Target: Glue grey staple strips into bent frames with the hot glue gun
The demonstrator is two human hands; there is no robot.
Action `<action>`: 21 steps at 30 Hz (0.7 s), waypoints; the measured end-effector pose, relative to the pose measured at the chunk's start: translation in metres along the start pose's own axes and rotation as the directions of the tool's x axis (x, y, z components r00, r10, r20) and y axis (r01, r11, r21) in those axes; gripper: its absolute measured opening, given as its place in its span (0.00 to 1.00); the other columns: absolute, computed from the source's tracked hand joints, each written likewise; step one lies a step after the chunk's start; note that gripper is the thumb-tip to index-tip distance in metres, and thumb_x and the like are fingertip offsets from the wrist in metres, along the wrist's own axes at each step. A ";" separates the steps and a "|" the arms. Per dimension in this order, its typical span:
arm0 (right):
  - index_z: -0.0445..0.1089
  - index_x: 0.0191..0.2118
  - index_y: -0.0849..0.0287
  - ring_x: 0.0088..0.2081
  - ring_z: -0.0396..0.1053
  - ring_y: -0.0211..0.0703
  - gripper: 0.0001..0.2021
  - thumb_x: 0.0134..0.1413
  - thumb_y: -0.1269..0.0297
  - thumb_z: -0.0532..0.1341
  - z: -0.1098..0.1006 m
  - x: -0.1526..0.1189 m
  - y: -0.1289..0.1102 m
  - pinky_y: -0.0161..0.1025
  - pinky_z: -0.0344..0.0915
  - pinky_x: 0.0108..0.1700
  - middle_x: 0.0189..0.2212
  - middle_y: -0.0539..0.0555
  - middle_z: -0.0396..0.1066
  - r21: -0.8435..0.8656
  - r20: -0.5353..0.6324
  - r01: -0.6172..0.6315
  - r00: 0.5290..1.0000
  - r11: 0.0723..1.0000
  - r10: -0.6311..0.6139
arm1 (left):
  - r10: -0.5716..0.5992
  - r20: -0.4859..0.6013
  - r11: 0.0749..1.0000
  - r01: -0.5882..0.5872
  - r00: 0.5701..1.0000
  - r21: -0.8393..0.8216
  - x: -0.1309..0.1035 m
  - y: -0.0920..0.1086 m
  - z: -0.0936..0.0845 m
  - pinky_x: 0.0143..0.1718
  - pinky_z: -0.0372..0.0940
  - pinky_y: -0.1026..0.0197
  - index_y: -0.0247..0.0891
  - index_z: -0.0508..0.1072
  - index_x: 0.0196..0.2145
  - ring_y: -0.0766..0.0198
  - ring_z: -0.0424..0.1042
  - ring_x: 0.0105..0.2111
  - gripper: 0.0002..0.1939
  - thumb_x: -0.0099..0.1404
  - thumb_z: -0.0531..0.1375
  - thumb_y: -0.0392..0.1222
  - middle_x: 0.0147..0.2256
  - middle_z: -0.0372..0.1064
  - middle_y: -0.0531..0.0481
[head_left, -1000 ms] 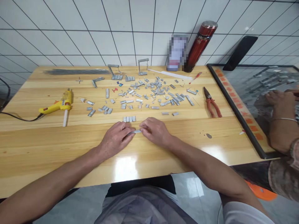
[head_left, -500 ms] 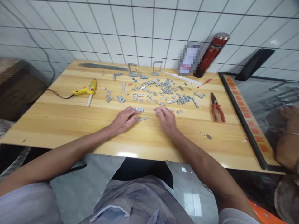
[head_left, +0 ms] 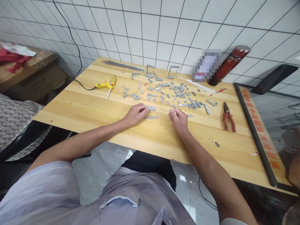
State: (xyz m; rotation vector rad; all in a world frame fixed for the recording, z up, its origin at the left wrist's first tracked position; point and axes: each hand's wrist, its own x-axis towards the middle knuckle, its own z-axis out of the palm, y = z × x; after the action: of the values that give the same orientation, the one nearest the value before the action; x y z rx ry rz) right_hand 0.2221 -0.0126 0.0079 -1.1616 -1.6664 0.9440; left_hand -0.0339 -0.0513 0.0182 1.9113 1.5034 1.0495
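Observation:
My left hand (head_left: 137,113) rests on the table with its fingers curled together. Its fingertips meet the left end of a short row of small grey metal pieces (head_left: 152,108). Just below them lies a flat grey strip (head_left: 152,117), apart from the fingers. To the right, my right hand (head_left: 179,120) is closed, thumb against the bent fingers; whatever is between them is too small or hidden to make out. Another small grey piece (head_left: 190,116) lies beside its knuckles. Many loose grey pieces (head_left: 180,90) are scattered beyond both hands.
Pliers with red handles (head_left: 228,120) lie on the right, near a black-framed panel (head_left: 255,137). A yellow glue gun (head_left: 106,84) with a cord is on the left. At the back stand grey bent frames (head_left: 173,70), a red flask (head_left: 231,64) and thin rods (head_left: 123,65).
The camera view has swung left, so the scene sits further right. My left hand has drawn back from the flat grey strip to the row of pieces. My right hand's fingers have curled in more.

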 end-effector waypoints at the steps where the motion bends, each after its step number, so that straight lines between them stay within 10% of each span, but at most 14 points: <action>1: 0.67 0.26 0.55 0.26 0.60 0.39 0.19 0.65 0.49 0.58 0.000 0.000 -0.001 0.39 0.59 0.33 0.21 0.46 0.64 -0.012 0.008 0.002 1.000 1.000 -0.002 | 0.006 -0.001 1.000 -0.006 1.000 0.004 0.000 0.001 0.000 0.38 0.66 0.60 0.37 0.76 0.32 0.63 0.72 0.33 0.12 0.70 0.57 0.44 0.32 0.74 0.50; 14: 0.70 0.28 0.55 0.28 0.64 0.40 0.14 0.63 0.54 0.59 0.006 0.003 -0.004 0.39 0.59 0.35 0.24 0.48 0.67 -0.131 0.053 -0.012 0.998 0.991 0.020 | 0.297 0.238 0.827 -0.374 0.925 0.420 0.005 -0.001 0.013 0.37 0.67 0.57 0.38 0.76 0.44 0.56 0.73 0.37 0.12 0.73 0.60 0.49 0.38 0.73 0.45; 21: 0.69 0.29 0.56 0.28 0.63 0.38 0.15 0.65 0.54 0.58 0.009 0.003 -0.002 0.37 0.59 0.36 0.24 0.47 0.66 -0.224 0.045 -0.008 0.999 0.975 0.019 | 0.380 0.245 0.824 -0.447 0.892 0.349 0.007 -0.008 0.019 0.39 0.66 0.56 0.41 0.74 0.37 0.57 0.73 0.36 0.10 0.76 0.57 0.44 0.34 0.73 0.48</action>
State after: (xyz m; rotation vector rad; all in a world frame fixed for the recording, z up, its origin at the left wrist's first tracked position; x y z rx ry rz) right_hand 0.2129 -0.0116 0.0074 -1.3093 -1.8411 0.8117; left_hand -0.0224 -0.0406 0.0024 2.6339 1.3050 0.7585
